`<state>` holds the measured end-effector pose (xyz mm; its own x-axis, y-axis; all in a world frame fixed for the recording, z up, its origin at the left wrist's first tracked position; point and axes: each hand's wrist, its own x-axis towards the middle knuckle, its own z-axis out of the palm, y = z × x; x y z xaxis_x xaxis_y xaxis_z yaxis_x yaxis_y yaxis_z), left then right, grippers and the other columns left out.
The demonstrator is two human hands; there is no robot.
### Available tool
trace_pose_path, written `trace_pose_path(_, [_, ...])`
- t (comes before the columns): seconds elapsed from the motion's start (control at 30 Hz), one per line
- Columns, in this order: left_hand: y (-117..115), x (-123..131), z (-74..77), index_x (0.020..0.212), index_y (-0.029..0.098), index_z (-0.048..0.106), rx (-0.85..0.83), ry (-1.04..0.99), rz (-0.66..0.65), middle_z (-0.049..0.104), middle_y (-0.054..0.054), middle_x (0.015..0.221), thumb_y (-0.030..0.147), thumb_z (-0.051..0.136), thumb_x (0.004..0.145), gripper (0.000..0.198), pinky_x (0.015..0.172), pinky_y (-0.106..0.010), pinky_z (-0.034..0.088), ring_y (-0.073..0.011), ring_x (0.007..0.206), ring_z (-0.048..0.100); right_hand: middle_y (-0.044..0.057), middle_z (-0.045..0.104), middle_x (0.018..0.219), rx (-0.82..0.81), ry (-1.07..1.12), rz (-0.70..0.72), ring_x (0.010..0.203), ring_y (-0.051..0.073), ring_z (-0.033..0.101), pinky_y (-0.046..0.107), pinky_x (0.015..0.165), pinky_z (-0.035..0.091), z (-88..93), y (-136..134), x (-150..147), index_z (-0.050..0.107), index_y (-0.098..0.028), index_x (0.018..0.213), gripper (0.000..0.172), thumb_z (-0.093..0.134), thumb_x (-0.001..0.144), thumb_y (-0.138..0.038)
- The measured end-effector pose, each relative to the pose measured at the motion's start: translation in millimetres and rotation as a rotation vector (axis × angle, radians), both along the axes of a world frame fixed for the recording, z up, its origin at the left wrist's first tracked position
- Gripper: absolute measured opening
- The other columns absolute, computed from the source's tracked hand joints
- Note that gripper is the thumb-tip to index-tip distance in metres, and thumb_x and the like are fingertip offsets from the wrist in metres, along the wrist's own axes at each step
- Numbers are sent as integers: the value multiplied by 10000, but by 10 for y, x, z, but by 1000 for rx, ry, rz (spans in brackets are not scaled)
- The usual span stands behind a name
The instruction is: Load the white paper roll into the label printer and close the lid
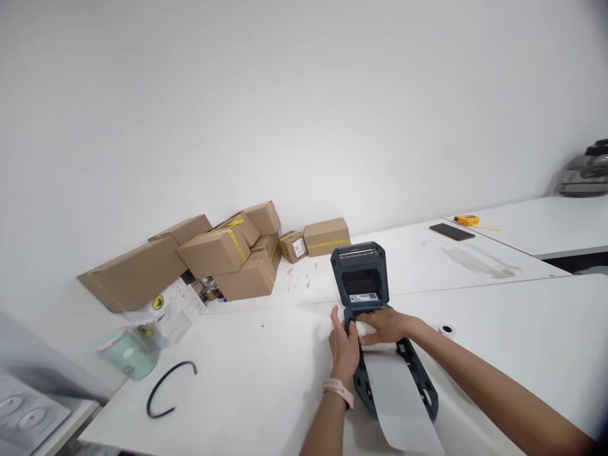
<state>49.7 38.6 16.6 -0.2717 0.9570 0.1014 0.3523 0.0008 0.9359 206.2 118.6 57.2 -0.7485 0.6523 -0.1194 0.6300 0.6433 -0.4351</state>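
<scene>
A dark label printer [363, 380] stands on the white table with its lid [358, 272] tipped up and back. Inside it sits a white label roll [365, 330], partly covered by my fingers. From the roll a wide paper strip [399, 399] runs toward me over the printer's front. My right hand [387, 324] reaches in from the right, its fingers and thumb closed around the roll. At the printer's left side is my left hand [344, 348], thumb at the inner edge and fingers outside, gripping the side wall. A pink band is on the left wrist.
Several cardboard boxes [251, 272] are stacked at the back left. Nearby are a mint-green container [130, 354] and a black curved cable [159, 386]. A small white roll [446, 330] lies right of the printer. Farther back are a phone [451, 232] and a yellow tape measure [467, 220].
</scene>
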Motion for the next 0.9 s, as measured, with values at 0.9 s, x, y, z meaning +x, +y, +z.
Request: trace_pose_path(0.9, [71,-14,-225,1509,160,214,-71,-259,25,598,-175,1351,476,555,895,770,1032,-316,410,-220,1217,585,90,615,1230,-245,590,-309,1093,323,598,366,838,532,444,-53,1522,532,-275,1273,597,714,716,-389])
